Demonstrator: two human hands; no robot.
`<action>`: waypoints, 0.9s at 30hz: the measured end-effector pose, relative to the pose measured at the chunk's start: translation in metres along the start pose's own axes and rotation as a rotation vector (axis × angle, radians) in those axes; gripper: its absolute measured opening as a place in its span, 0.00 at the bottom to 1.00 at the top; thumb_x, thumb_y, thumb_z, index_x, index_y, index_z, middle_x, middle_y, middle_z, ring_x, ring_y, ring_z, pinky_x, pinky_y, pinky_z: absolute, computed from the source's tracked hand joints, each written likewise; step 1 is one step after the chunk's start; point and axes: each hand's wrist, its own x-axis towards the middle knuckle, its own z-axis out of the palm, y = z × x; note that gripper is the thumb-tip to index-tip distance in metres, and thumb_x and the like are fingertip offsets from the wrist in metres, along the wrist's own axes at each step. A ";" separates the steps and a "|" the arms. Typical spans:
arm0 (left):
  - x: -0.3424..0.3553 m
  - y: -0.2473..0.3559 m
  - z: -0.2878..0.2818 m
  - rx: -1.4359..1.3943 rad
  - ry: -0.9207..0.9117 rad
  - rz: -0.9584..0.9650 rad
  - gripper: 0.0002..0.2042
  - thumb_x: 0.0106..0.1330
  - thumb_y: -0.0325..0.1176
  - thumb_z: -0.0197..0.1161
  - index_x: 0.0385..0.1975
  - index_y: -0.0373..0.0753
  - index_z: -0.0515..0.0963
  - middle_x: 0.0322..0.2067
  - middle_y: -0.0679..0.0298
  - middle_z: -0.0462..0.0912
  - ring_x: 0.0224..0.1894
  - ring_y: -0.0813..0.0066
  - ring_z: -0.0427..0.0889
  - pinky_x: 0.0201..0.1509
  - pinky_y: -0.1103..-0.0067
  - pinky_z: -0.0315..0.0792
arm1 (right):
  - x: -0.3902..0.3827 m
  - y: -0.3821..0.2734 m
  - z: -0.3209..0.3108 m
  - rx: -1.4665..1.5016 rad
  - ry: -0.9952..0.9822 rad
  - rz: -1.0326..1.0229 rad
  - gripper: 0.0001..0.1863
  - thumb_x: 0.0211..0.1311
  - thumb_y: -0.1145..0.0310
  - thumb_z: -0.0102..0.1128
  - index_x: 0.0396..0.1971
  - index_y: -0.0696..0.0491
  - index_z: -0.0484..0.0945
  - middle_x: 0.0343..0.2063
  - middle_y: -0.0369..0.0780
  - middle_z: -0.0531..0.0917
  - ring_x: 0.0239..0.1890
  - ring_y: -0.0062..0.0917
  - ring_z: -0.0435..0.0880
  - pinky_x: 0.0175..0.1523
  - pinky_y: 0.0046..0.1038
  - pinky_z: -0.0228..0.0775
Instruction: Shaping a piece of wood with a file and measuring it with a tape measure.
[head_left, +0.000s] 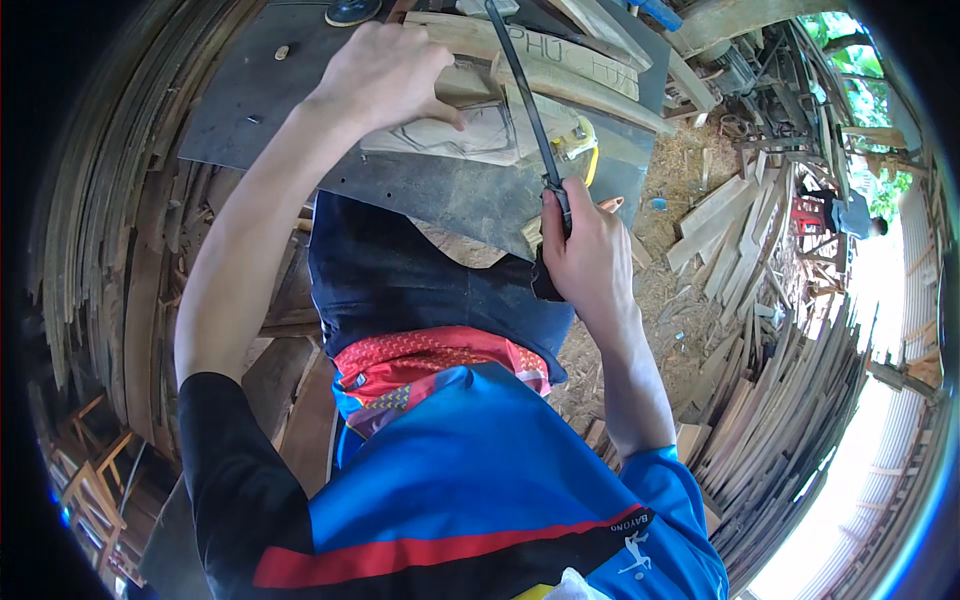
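My right hand [592, 245] is closed round the handle of a long, narrow, dark hacksaw-like tool [530, 105]. Its bar is seen nearly edge-on and slants up over the workbench [270, 110], past the top of the view. On the bench lies a pale wooden board [480, 140] with a curved outline drawn on it. My left hand [385, 75] bears down at this board's left part, fingers curled and thumb stretched along the wood; the fingertips are hidden. Whether the tool touches the wood, I cannot tell.
Behind the marked board lie more timber pieces [570, 85], one with lettering. A yellow-and-white object [580, 145] sits at the bench's right. Stacked planks [100, 220] line the left; loose boards [730, 220] lie on the right floor. Another person [855, 213] is far right.
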 end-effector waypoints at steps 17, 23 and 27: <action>0.051 -0.024 0.013 0.188 -0.015 0.150 0.29 0.51 0.63 0.76 0.28 0.36 0.89 0.28 0.48 0.88 0.37 0.50 0.89 0.45 0.61 0.78 | 0.014 -0.011 -0.009 -0.054 -0.019 0.050 0.12 0.74 0.65 0.53 0.33 0.58 0.72 0.16 0.53 0.81 0.22 0.51 0.86 0.28 0.50 0.78; 0.044 0.044 -0.065 0.292 -0.197 0.056 0.31 0.49 0.63 0.77 0.27 0.33 0.89 0.27 0.47 0.87 0.37 0.50 0.89 0.45 0.61 0.79 | 0.027 -0.011 -0.011 -0.162 -0.047 -0.009 0.09 0.67 0.69 0.55 0.30 0.60 0.74 0.18 0.51 0.84 0.23 0.48 0.88 0.30 0.44 0.82; 0.057 0.050 -0.066 0.335 -0.216 0.091 0.32 0.48 0.62 0.79 0.28 0.30 0.88 0.28 0.46 0.88 0.38 0.50 0.90 0.47 0.63 0.80 | 0.040 0.004 -0.012 -0.075 -0.021 -0.075 0.10 0.61 0.71 0.54 0.29 0.64 0.79 0.24 0.56 0.86 0.31 0.52 0.89 0.37 0.45 0.84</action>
